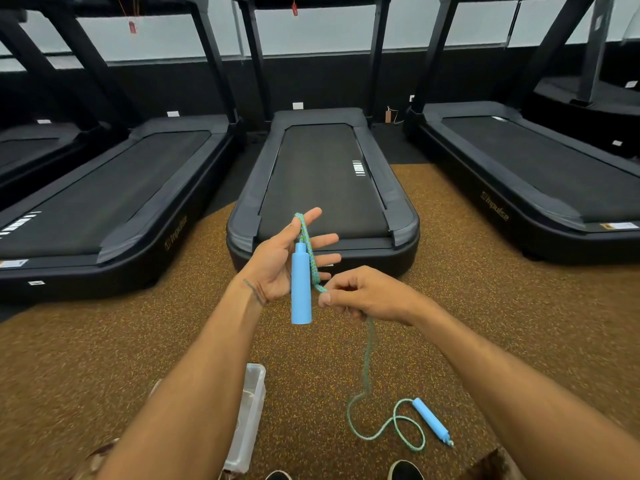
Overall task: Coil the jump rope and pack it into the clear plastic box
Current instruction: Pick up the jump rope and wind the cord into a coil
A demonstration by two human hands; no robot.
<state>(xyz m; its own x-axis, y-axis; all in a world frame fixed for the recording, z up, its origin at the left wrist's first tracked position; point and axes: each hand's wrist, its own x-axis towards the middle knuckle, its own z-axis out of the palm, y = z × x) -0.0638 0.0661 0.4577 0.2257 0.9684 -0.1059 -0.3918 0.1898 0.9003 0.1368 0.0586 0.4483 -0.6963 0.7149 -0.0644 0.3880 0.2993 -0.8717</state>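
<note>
A jump rope with a green-blue braided cord (367,362) and light blue handles. My left hand (277,265) is raised palm-up with fingers spread; the cord loops over its index finger and one blue handle (300,289) hangs down in front of the palm. My right hand (360,296) pinches the cord just right of that handle. From there the cord drops to the floor and curls to the second handle (431,424), lying at the lower right. The clear plastic box (247,420) stands open on the floor under my left forearm, partly hidden by it.
Brown speckled rubber flooring (485,323) lies underfoot. Three black treadmills stand ahead, the middle treadmill (322,188) directly beyond my hands. My shoes (405,471) show at the bottom edge, close to the box and the loose cord.
</note>
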